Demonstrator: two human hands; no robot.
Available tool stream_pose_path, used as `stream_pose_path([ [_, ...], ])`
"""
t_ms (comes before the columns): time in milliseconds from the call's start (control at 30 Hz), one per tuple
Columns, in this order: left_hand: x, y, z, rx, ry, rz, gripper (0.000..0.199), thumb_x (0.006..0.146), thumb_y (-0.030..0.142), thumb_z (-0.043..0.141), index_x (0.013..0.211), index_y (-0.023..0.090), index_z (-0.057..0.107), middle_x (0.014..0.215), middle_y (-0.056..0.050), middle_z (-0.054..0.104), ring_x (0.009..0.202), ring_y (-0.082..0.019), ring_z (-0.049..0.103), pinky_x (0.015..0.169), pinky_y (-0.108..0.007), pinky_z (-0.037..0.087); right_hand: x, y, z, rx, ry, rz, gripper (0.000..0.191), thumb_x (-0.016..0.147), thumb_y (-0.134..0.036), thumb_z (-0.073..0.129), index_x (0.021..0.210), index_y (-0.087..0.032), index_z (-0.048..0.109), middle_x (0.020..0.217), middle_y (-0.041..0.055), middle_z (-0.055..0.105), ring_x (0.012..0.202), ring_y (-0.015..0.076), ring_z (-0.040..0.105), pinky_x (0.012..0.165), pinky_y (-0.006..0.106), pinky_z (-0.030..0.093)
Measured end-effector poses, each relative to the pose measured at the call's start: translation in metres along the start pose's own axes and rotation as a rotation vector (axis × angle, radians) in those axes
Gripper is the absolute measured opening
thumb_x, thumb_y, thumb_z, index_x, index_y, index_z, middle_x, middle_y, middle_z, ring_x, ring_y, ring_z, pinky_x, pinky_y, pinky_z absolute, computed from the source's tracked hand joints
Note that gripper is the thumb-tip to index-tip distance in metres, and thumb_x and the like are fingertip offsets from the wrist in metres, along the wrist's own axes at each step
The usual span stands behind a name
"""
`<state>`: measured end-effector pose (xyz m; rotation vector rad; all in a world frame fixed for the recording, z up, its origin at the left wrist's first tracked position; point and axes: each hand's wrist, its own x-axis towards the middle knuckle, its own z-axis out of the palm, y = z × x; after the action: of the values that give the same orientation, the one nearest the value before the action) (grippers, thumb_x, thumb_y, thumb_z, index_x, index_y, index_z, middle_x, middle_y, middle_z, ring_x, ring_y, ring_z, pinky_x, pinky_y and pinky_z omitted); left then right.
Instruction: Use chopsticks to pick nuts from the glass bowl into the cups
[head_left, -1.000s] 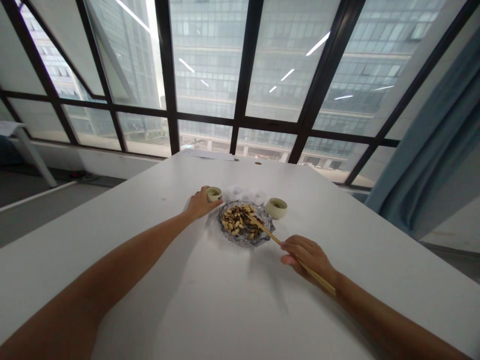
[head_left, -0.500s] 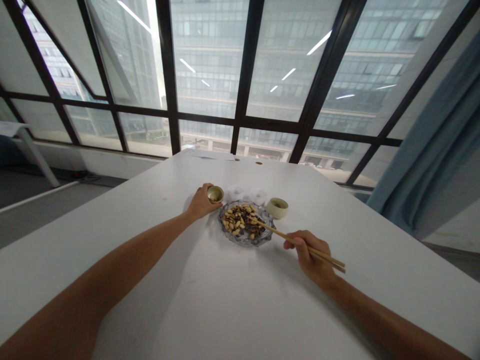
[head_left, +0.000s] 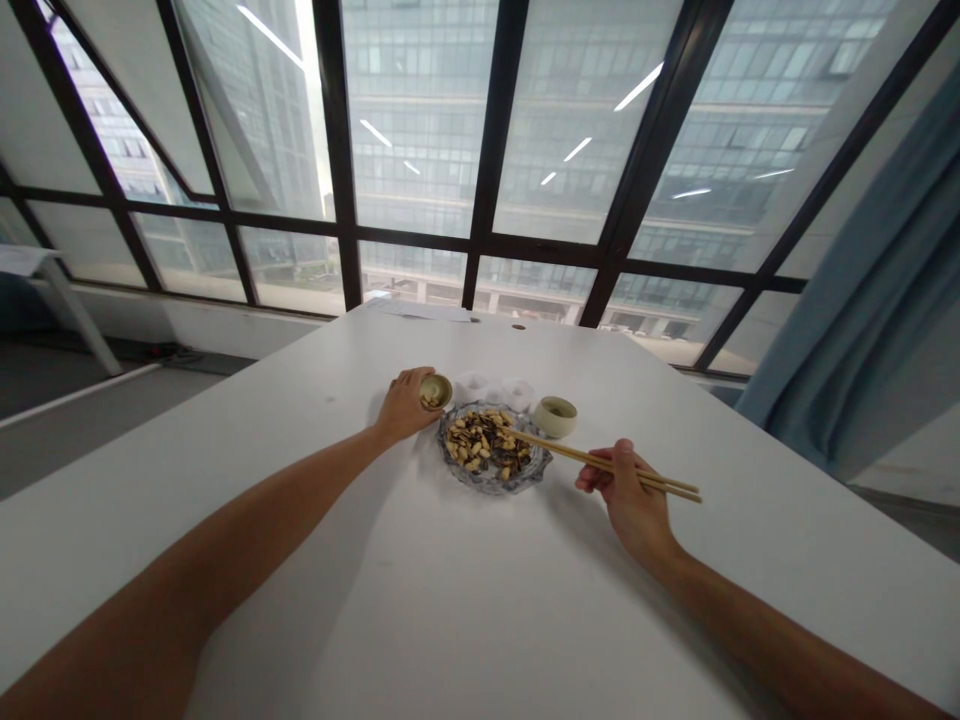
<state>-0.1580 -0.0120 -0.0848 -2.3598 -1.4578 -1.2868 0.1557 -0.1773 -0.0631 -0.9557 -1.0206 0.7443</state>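
My left hand (head_left: 406,405) is wrapped round a small greenish cup (head_left: 436,392), tilted toward me at the left rim of a glass dish. A few pale pieces lie inside the cup. The clear, scalloped glass dish (head_left: 491,487) holds a mix of peanuts (head_left: 472,445) and dark seeds (head_left: 501,458). In my right hand (head_left: 632,497) is a pair of wooden chopsticks (head_left: 577,455); their tips reach over the dish, at the upper part of the mix. Whether the tips pinch a piece I cannot make out.
A second pale green cup (head_left: 556,417) stands at the dish's right. Behind the dish sit white, translucent small containers (head_left: 495,388). Paper (head_left: 420,311) lies at the far end of the white table (head_left: 420,600), before the windows. A blue curtain (head_left: 847,300) hangs at right.
My right hand has turned and the chopsticks lie flatter, their rear ends higher. The left cup has tipped further toward me and shifted slightly right, showing pieces inside.
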Motion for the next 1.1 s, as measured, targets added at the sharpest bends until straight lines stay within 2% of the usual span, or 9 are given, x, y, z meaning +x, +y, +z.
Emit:
stream_pose_path([
  [200, 0.001, 0.006, -0.006, 0.041, -0.037, -0.122, 0.074, 0.066, 0.036, 0.087, 0.129, 0.023, 0.05, 0.133, -0.012, 0.062, 0.125, -0.032, 0.056, 0.108, -0.043, 0.044, -0.002, -0.001, -0.003, -0.131, -0.038, -0.106, 0.056, 0.085, -0.073, 0.062, 0.074, -0.018, 0.066, 0.054, 0.0044, 0.066, 0.045, 0.0185, 0.063, 0.046, 0.032, 0.054],
  [267, 0.001, 0.008, -0.008, 0.046, -0.052, -0.192, 0.074, 0.068, 0.042, 0.086, 0.13, 0.023, 0.05, 0.131, -0.012, 0.063, 0.123, -0.032, 0.059, 0.106, -0.043, 0.045, -0.005, -0.005, -0.007, -0.313, -0.106, -0.265, 0.052, 0.093, -0.067, 0.056, 0.075, -0.019, 0.066, 0.055, 0.0045, 0.068, 0.047, 0.0189, 0.065, 0.047, 0.031, 0.054],
  [400, 0.001, 0.01, -0.009, 0.036, -0.088, -0.345, 0.073, 0.07, 0.055, 0.083, 0.127, 0.024, 0.05, 0.123, -0.012, 0.068, 0.115, -0.032, 0.065, 0.099, -0.041, 0.049, -0.013, -0.014, -0.013, -0.648, -0.38, -0.668, 0.049, 0.101, -0.059, 0.047, 0.077, -0.022, 0.069, 0.061, 0.0035, 0.071, 0.052, 0.017, 0.068, 0.049, 0.027, 0.052],
  [467, 0.002, 0.01, -0.009, 0.023, -0.103, -0.401, 0.073, 0.07, 0.059, 0.081, 0.126, 0.023, 0.051, 0.12, -0.012, 0.069, 0.112, -0.031, 0.066, 0.095, -0.04, 0.05, -0.015, -0.018, -0.013, -0.701, -0.457, -0.776, 0.049, 0.102, -0.058, 0.044, 0.078, -0.023, 0.068, 0.063, 0.0026, 0.072, 0.053, 0.0158, 0.069, 0.05, 0.025, 0.052],
  [533, 0.003, 0.007, -0.009, 0.003, -0.127, -0.447, 0.073, 0.073, 0.064, 0.077, 0.126, 0.022, 0.051, 0.12, -0.012, 0.07, 0.11, -0.03, 0.067, 0.092, -0.038, 0.05, -0.015, -0.02, -0.014, -0.709, -0.45, -0.808, 0.048, 0.104, -0.055, 0.043, 0.078, -0.023, 0.067, 0.062, 0.0018, 0.071, 0.051, 0.015, 0.068, 0.049, 0.024, 0.051],
  [667, 0.014, 0.003, -0.014, 0.008, -0.28, -0.525, 0.08, 0.073, 0.072, 0.071, 0.132, 0.021, 0.049, 0.129, -0.015, 0.067, 0.119, -0.032, 0.064, 0.094, -0.039, 0.05, -0.01, -0.021, -0.014, -0.676, -0.361, -0.77, 0.043, 0.103, -0.051, 0.048, 0.078, -0.023, 0.068, 0.061, 0.0016, 0.071, 0.048, 0.0151, 0.067, 0.046, 0.025, 0.049],
  [800, 0.034, 0.012, -0.016, 0.1, -0.301, -0.362, 0.083, 0.075, 0.07, 0.069, 0.139, 0.021, 0.047, 0.144, -0.018, 0.057, 0.134, -0.037, 0.053, 0.107, -0.047, 0.041, -0.001, -0.019, -0.012, -0.531, -0.211, -0.576, 0.043, 0.102, -0.052, 0.05, 0.077, -0.02, 0.068, 0.057, 0.0031, 0.07, 0.049, 0.0167, 0.066, 0.048, 0.027, 0.052],
  [967, 0.059, 0.042, 0.003, 0.138, -0.356, -0.158, 0.079, 0.08, 0.064, 0.068, 0.141, 0.019, 0.045, 0.139, -0.02, 0.061, 0.133, -0.038, 0.053, 0.111, -0.054, 0.034, 0.01, -0.012, -0.01, -0.2, -0.068, -0.253, 0.05, 0.093, -0.065, 0.059, 0.075, -0.019, 0.065, 0.054, 0.0038, 0.066, 0.045, 0.0184, 0.063, 0.045, 0.031, 0.054],
  [1100, 0.071, 0.058, 0.016, 0.13, -0.441, -0.166, 0.071, 0.081, 0.057, 0.07, 0.137, 0.02, 0.047, 0.125, -0.017, 0.07, 0.121, -0.038, 0.062, 0.107, -0.055, 0.038, 0.014, -0.008, -0.012, -0.138, -0.042, -0.207, 0.051, 0.09, -0.067, 0.06, 0.076, -0.018, 0.065, 0.054, 0.0038, 0.065, 0.043, 0.0184, 0.063, 0.044, 0.032, 0.055],
])
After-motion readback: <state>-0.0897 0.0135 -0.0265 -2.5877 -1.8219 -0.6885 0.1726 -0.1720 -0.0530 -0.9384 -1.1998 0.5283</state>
